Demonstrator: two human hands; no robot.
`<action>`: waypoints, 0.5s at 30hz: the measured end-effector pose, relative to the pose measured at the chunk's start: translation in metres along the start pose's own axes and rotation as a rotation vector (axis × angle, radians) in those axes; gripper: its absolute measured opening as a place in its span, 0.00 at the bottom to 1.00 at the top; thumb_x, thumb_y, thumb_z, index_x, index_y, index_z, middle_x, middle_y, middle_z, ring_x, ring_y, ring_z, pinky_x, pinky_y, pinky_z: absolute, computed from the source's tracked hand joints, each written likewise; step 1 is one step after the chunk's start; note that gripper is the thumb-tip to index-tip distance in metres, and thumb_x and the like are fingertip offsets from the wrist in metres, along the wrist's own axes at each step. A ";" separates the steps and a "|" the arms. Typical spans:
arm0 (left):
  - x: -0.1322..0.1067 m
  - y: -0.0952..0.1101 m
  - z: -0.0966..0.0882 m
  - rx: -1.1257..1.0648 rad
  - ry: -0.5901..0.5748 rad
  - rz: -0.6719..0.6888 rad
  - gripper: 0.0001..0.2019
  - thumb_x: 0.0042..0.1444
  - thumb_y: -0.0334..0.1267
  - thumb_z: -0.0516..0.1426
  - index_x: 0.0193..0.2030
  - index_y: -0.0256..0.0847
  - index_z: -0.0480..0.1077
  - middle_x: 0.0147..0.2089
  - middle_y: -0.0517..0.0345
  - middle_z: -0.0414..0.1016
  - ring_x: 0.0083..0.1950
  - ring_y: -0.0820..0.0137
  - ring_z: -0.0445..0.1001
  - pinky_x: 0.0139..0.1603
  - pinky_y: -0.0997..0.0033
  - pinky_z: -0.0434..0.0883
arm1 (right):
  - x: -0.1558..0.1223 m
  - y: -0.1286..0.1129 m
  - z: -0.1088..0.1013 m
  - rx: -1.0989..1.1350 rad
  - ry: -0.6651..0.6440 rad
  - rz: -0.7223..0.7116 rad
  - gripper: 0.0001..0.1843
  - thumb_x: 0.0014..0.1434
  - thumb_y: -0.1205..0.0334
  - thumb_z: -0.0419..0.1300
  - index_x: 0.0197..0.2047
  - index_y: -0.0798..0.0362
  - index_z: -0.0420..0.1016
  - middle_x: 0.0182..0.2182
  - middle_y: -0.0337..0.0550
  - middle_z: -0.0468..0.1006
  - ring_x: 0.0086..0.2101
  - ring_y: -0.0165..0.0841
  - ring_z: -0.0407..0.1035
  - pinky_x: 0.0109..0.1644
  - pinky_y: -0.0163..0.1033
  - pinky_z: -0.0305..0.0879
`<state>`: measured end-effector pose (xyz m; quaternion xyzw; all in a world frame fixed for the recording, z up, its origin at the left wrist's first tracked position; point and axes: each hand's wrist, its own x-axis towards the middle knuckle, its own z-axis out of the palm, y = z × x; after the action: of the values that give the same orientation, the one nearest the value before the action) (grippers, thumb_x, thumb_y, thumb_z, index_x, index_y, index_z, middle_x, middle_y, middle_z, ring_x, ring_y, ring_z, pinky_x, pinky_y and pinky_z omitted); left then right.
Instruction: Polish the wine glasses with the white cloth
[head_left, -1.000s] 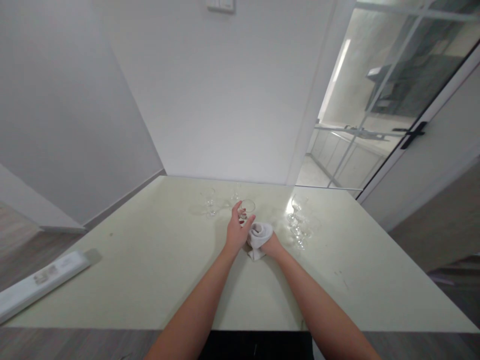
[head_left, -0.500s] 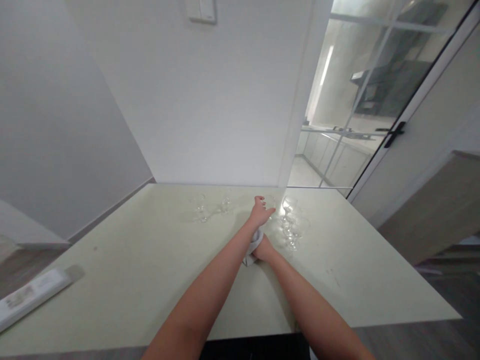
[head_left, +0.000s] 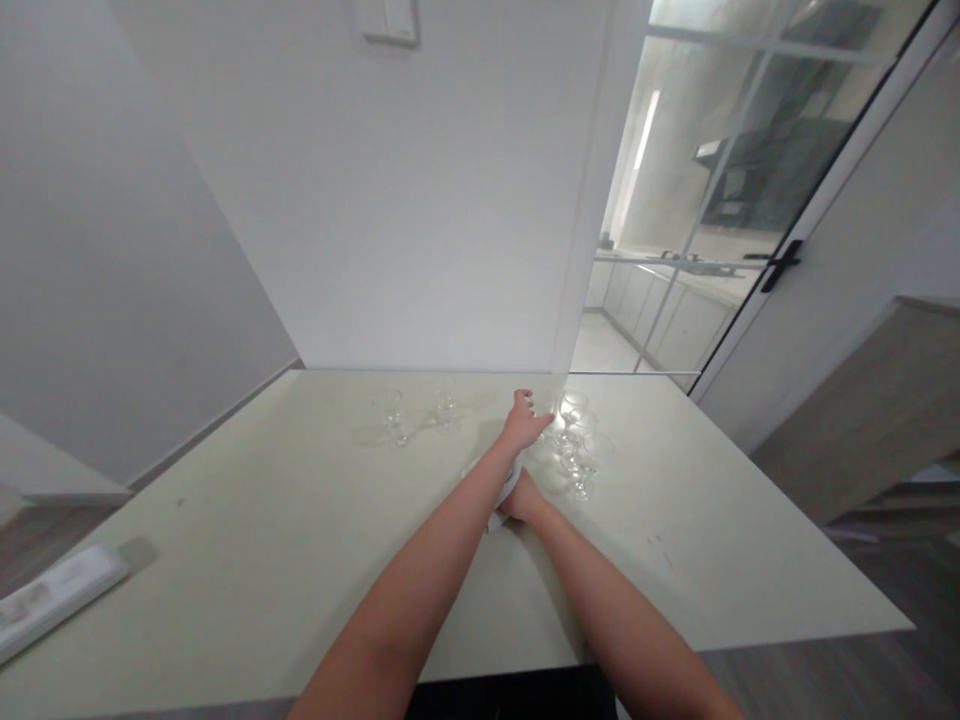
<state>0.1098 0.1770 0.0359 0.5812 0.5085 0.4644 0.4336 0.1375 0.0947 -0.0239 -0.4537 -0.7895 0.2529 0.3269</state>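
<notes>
My left hand [head_left: 527, 420] reaches forward over the table, its thumb and curled fingers spread apart. A clear stemmed glass [head_left: 544, 410] stands right by these fingers; whether they touch it is hard to make out. Beneath my left forearm, my right hand [head_left: 522, 498] is closed on a light grey cloth [head_left: 495, 520], which my left arm partly hides. Just right of both hands, several clear stemmed glasses [head_left: 577, 455] stand close together, with bright glare on them.
Two more stemmed glasses, one farther left [head_left: 395, 418] and one nearer the middle [head_left: 447, 405], stand by the wall. A white power strip [head_left: 60, 598] lies at the left of the pale table [head_left: 262, 560]. A glazed door with a black handle [head_left: 781, 265] is at the right.
The view has shifted slightly, so the table and glasses sit a little further left. My left hand remains stretched out near the glass, and my right hand still grips the cloth.
</notes>
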 end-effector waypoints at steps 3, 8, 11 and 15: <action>-0.001 0.003 0.000 0.021 -0.005 -0.008 0.34 0.42 0.34 0.66 0.54 0.41 0.54 0.55 0.41 0.67 0.48 0.65 0.73 0.50 0.63 0.69 | 0.000 0.003 0.001 -0.036 -0.031 0.004 0.14 0.52 0.71 0.60 0.42 0.53 0.78 0.50 0.53 0.78 0.50 0.48 0.72 0.56 0.50 0.67; -0.002 0.005 0.002 0.071 -0.008 0.000 0.32 0.44 0.33 0.65 0.54 0.40 0.54 0.55 0.40 0.67 0.47 0.65 0.74 0.49 0.63 0.69 | 0.003 0.006 0.004 -0.075 -0.051 -0.003 0.15 0.52 0.71 0.61 0.44 0.51 0.77 0.50 0.50 0.79 0.52 0.46 0.71 0.58 0.49 0.65; -0.003 0.005 0.003 0.080 -0.020 -0.007 0.32 0.45 0.34 0.64 0.55 0.40 0.54 0.56 0.40 0.67 0.47 0.65 0.74 0.48 0.64 0.69 | 0.005 0.005 0.004 -0.104 -0.100 -0.026 0.13 0.52 0.71 0.61 0.42 0.51 0.78 0.52 0.49 0.77 0.55 0.46 0.68 0.61 0.48 0.61; -0.005 0.008 0.003 0.059 -0.036 -0.010 0.34 0.44 0.35 0.65 0.56 0.40 0.55 0.58 0.39 0.66 0.48 0.64 0.74 0.50 0.63 0.69 | 0.004 0.001 0.002 -0.123 -0.099 0.016 0.11 0.55 0.70 0.58 0.41 0.53 0.78 0.51 0.52 0.78 0.54 0.46 0.69 0.60 0.48 0.63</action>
<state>0.1138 0.1709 0.0422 0.5994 0.5170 0.4365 0.4276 0.1350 0.0984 -0.0243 -0.4662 -0.8152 0.2285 0.2568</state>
